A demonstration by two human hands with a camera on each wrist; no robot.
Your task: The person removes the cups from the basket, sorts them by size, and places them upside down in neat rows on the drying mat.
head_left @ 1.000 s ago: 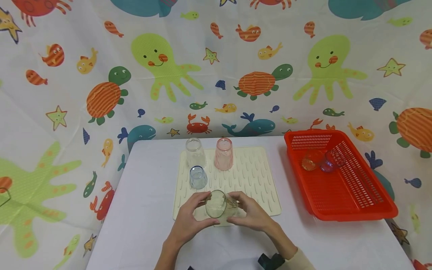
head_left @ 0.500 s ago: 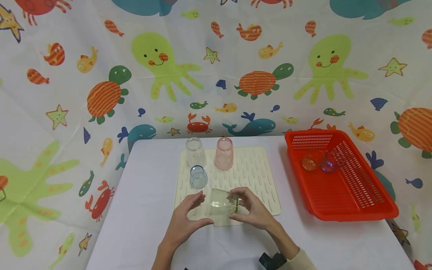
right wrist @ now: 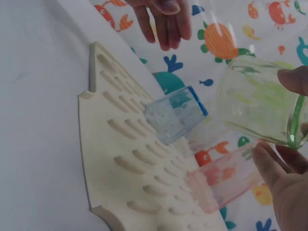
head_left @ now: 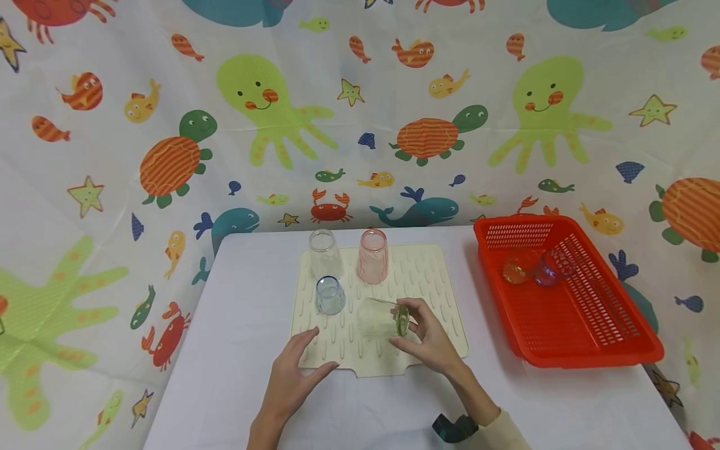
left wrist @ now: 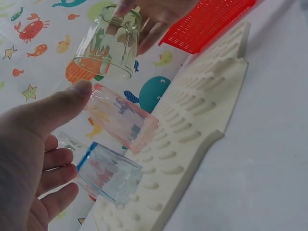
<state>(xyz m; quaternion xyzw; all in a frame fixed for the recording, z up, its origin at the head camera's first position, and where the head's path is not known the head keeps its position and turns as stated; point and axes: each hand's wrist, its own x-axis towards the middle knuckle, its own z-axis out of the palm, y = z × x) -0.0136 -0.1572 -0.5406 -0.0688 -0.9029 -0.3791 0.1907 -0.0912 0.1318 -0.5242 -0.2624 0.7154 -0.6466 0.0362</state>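
My right hand pinches a pale green drinking glass by its thick base, fingers on one side and thumb on the other. The glass is tipped sideways above the cream ridged drying mat, its mouth to the left. Nothing is in my left hand, which hovers near the mat's front left with thumb and fingers spread apart. A small blue-tinted glass stands on the mat ahead of that hand. Behind it are a tall clear glass and a pink glass, all three on the mat's left half.
On the right of the white table stands a red perforated plastic basket. Inside lie an orange glass and a purple glass. A curtain printed with sea animals hangs behind the table.
My left hand has let go of the green glass and drawn back left. The right hand has turned the glass so its mouth points left, and moved it forward over the mat.
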